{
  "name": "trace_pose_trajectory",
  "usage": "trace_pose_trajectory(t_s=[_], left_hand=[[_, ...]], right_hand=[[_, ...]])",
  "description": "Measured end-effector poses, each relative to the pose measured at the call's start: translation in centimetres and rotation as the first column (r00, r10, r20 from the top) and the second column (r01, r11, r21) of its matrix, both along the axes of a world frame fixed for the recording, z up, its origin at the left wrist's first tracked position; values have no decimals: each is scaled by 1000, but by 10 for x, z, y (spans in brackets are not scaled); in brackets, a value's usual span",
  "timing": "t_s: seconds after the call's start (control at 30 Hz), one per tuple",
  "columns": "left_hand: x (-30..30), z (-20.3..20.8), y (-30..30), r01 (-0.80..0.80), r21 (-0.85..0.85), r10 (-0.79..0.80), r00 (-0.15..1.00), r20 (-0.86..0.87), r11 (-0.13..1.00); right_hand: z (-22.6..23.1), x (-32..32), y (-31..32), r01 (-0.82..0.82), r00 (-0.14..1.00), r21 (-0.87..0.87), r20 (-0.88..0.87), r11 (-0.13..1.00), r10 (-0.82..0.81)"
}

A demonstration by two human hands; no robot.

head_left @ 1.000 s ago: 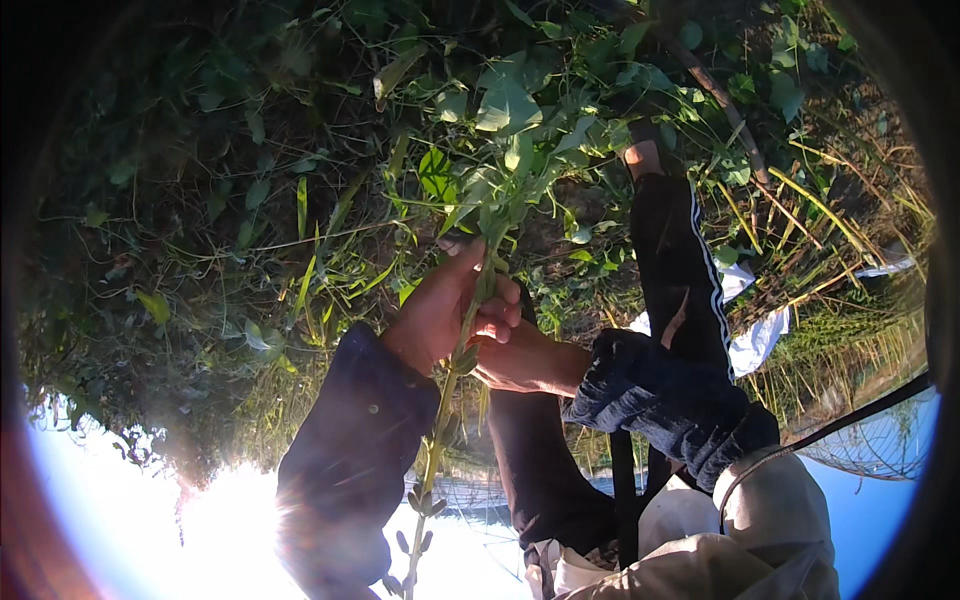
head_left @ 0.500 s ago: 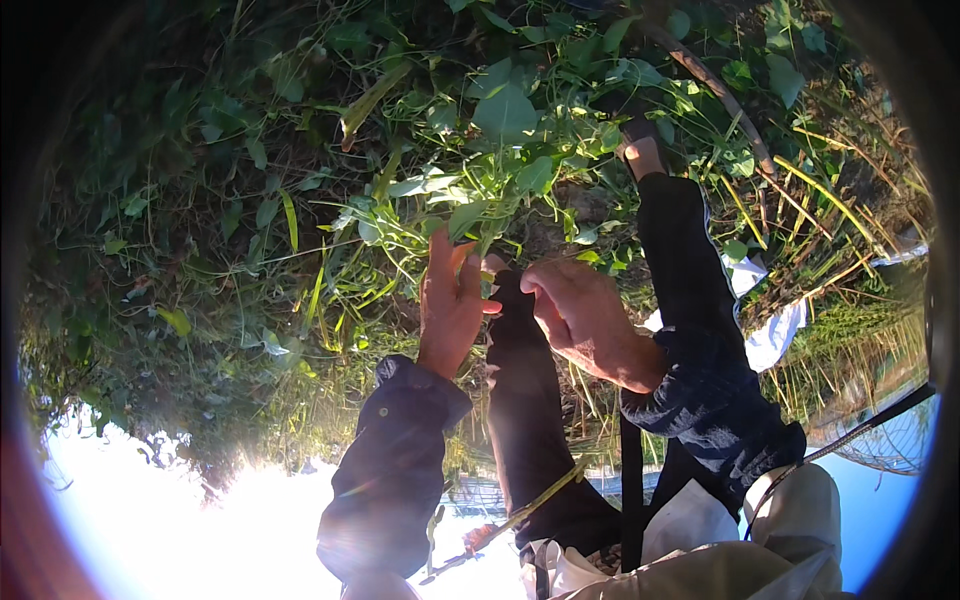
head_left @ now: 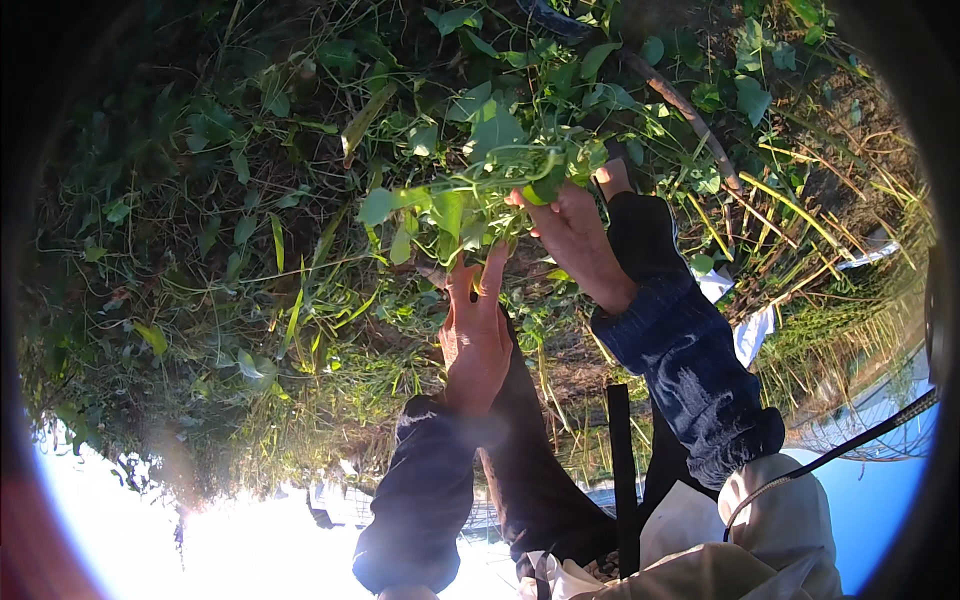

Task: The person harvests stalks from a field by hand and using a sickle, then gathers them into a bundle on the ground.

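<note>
A loose bunch of leafy green vines (head_left: pixel 450 200) is gathered between my hands, its thin stems curving across above the undergrowth. My right hand (head_left: pixel 580 245) has its fingers closed round the stems at the bunch's right side. From below, my left hand (head_left: pixel 475 340) reaches up into the leaves. Its index and middle fingers are stretched and a little apart, with their tips against the lower leaves, which partly hide the grip. Both arms are in dark blue sleeves. Broad heart-shaped leaves (head_left: pixel 495 130) stand just behind the bunch.
A brown woody stick (head_left: pixel 690 110) slants across the growth at upper right, near cut yellowish stalks (head_left: pixel 800 210). My dark-trousered legs (head_left: pixel 545 470) and a bare foot (head_left: pixel 612 178) are beneath my arms. White scraps (head_left: pixel 752 335) lie at right. A dark curved object (head_left: pixel 555 20) shows at the top.
My right hand has moved up and taken hold of the vines. My left hand has shifted right, its fingers now at the bunch's leaves. The vines are drawn together and lifted.
</note>
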State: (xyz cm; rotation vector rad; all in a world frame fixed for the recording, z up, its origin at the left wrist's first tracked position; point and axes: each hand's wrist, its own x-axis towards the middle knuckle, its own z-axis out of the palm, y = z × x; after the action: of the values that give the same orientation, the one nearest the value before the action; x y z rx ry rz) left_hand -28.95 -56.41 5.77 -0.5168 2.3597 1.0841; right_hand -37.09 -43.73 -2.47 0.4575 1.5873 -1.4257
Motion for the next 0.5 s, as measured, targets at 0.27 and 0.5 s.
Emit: trace_pose_trajectory(t_s=[0.27,0.5], left_hand=[[-4,-20,-1,-181,290,137,977,164,940],[-23,-9,-3,-742,432,395,651,649,514]], right_hand=[[-3,24,50,661,652,352,167,663,-739],[-9,140,-1,743,22,486,670,461,-742]])
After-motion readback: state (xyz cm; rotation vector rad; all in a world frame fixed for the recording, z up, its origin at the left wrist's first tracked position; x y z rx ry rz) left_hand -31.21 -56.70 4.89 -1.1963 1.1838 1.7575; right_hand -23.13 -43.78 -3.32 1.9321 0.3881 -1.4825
